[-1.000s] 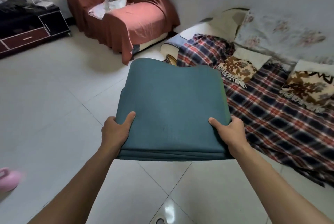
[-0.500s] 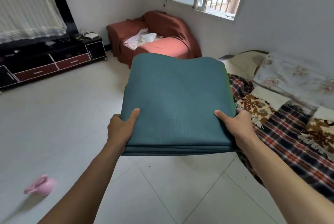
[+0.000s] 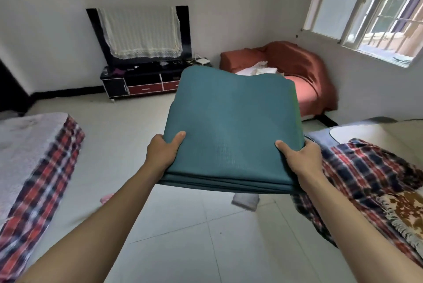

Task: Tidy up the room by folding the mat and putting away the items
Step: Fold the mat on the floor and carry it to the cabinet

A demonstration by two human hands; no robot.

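Gripping the folded teal fabric mat (image 3: 231,127) at its near corners, my left hand (image 3: 163,152) and right hand (image 3: 299,157) pinch the layers, thumbs on top, so the stack stays flat and closed.

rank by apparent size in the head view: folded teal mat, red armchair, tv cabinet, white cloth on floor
1. folded teal mat, near the camera, which inflates it
2. red armchair
3. tv cabinet
4. white cloth
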